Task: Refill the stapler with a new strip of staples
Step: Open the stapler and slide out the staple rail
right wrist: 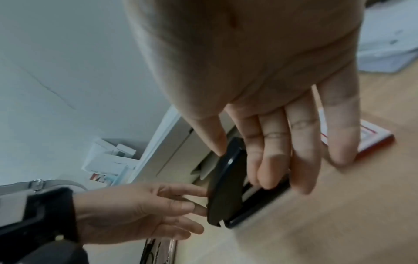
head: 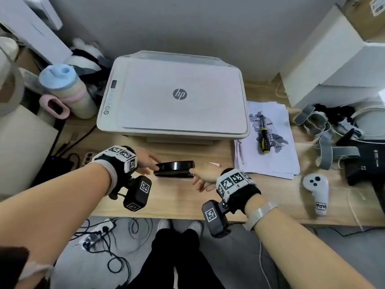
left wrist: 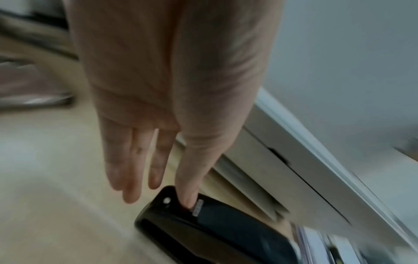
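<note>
A black stapler [head: 175,168] [left wrist: 226,232] [right wrist: 224,187] lies closed on the wooden desk [head: 177,197], just in front of the printer. My left hand [head: 145,161] [left wrist: 162,194] [right wrist: 144,210] is at its left end with straight, spread fingers; the thumb tip rests on the stapler's top and two fingertips touch that end. My right hand [head: 200,176] [right wrist: 237,166] pinches the right end, thumb on top and fingers on the near side. A small red-edged white box [head: 214,163] [right wrist: 373,142] lies on the desk right of the stapler; its contents are hidden.
A white HP printer [head: 177,94] stands directly behind the stapler. A paper stack [head: 281,163] with a screwdriver [head: 263,138] lies to the right, then a white controller [head: 316,190] and black gear [head: 362,163]. A bottle [head: 68,90] and a phone [head: 89,157] are at the left.
</note>
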Available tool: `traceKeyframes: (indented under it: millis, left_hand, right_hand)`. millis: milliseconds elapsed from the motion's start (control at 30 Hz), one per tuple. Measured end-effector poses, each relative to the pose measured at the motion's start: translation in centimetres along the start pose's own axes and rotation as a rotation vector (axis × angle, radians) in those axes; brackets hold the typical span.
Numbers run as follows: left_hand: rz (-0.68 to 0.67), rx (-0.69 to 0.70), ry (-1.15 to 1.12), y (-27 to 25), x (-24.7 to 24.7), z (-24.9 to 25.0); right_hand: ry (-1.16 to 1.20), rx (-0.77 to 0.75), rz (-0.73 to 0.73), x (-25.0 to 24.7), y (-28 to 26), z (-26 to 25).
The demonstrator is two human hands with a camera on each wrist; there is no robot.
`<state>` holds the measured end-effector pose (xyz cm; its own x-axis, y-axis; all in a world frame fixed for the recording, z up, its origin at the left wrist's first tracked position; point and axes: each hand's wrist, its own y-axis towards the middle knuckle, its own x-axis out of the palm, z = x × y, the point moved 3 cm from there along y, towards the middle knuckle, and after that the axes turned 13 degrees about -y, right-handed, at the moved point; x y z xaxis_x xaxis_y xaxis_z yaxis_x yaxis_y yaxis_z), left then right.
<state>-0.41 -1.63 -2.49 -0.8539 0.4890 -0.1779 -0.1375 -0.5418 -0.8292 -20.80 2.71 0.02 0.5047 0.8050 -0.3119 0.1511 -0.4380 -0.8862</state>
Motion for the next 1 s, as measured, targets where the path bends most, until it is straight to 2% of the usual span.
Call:
traceKeyframes:
  millis: [100,433,633,800,900,1000]
  left_hand:
    - [-0.021,-0.040,-0.234,0.5,-0.2,-1.4]
    - [0.155,-0.029,-0.455,2.0,0.1,-3.9]
    - [0.272,0.065,-0.366,2.1,-0.1,-4.1]
    - [0.345,0.116,-0.256,2.5,0.2,-4.4]
    - [0.318,0.096,-0.246,2.7,0.1,-4.4]
    - [0.244,0.074,-0.140,2.4,-0.5,-3.4]
  right_hand:
    - [0.068,0.035,0.054,0.4,0.7,0.3]
    - [0.216,0.065,0.095,-0.6,1.7,0.7]
    - [0.411,0.077,0.229,-1.9,2.0,1.8]
    - [0.464,0.108,0.229,-1.6,1.7,1.2]
    - [0.459,0.115,0.240,-1.6,1.6,1.1]
    - [0.468,0.136,0.276,-2.2,1.5,1.5]
